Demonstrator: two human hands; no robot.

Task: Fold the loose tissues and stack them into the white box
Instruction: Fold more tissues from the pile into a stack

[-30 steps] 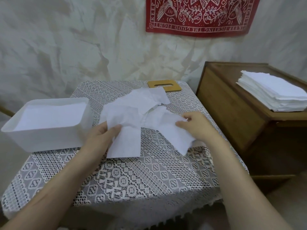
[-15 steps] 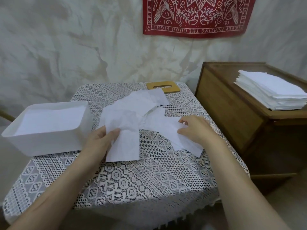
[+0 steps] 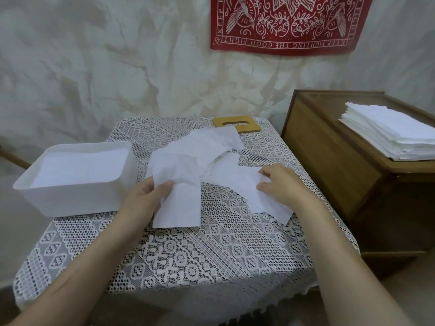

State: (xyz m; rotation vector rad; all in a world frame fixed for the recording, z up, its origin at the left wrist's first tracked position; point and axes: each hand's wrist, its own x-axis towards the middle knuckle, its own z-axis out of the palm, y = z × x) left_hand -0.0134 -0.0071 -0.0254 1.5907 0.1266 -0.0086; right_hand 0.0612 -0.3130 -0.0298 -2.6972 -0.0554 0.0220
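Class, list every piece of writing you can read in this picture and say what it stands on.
"KEEP FIGHTING THE GOOD FIGHT": upside down along the lower border of the red wall cloth.
"KEEP F": up its left border, cut off by the frame.
Right border: cut off, unclear.
No writing on the white box or loose tissues.

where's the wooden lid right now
Head view: the wooden lid lies flat at the far edge of the table, right of centre, just behind the loose tissues and left of the cabinet.
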